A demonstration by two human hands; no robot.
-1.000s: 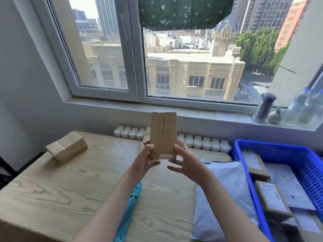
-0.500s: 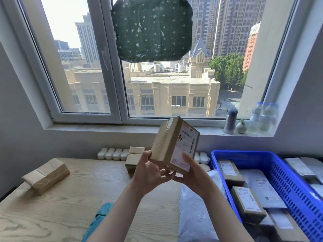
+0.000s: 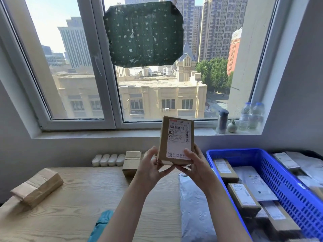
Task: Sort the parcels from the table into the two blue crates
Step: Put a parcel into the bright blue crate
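**Parcel turned label-forward above the counter**

Since half a second ago we have turned the cardboard parcel (image 3: 175, 139) from a tilt to upright, and its white label (image 3: 179, 147) now faces us squarely. Both hands hold it by its lower end above the counter. The left hand (image 3: 150, 165) wraps the lower left edge. The right hand (image 3: 196, 165) wraps the lower right, thumb on the label.

The counter (image 3: 70, 203) is pale wood with visible grain, set under a wide window (image 3: 104, 84) in a grey-walled room. The blue crate (image 3: 283, 179), plastic with a slotted wall, stands just right of the counter. It holds labelled boxes and grey mailers.

On the counter we note:
- a tape-wrapped box (image 3: 37, 188) at far left;
- a small carton (image 3: 131, 162) behind the left hand;
- a crinkled grey mailer (image 3: 195, 206) beside the crate;
- a teal bag (image 3: 103, 224) at the near edge.

A row of white containers (image 3: 108, 159) lines the wall. The sill (image 3: 104, 135) carries a flask (image 3: 222, 121) and two water bottles (image 3: 251, 116). A dark green patterned sheet (image 3: 145, 34) covers part of the glass.
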